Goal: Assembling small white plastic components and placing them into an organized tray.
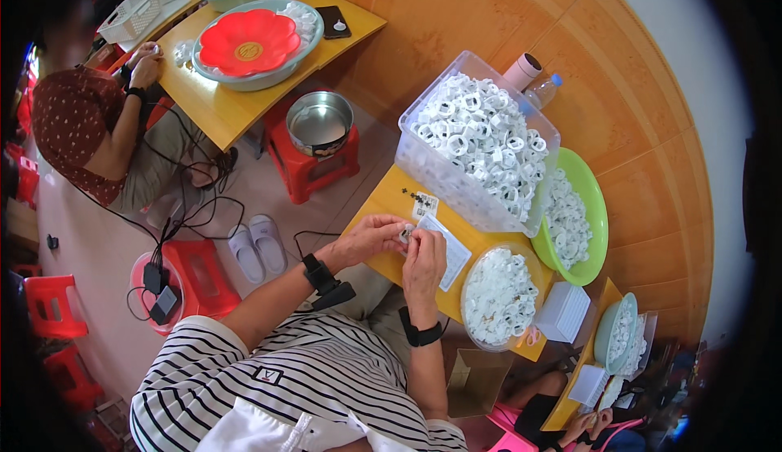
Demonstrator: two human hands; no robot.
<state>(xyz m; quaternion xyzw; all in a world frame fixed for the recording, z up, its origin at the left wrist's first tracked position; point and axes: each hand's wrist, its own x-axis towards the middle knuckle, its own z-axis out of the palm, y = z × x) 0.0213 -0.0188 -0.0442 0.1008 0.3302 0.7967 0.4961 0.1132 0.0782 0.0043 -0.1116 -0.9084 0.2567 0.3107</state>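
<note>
My left hand and my right hand meet over the near edge of a small yellow table. Both pinch one small white plastic ring part between the fingertips. Each wrist wears a black band. A white paper sheet lies on the table just under my right hand. Right of it stands a round clear bowl full of white ring parts. Behind sits a clear plastic tub heaped with the same parts.
A green bowl of white parts sits at the right. Another person works at a second yellow table holding a red flower-shaped lid. A red stool carries a steel bowl. Slippers and cables lie on the floor.
</note>
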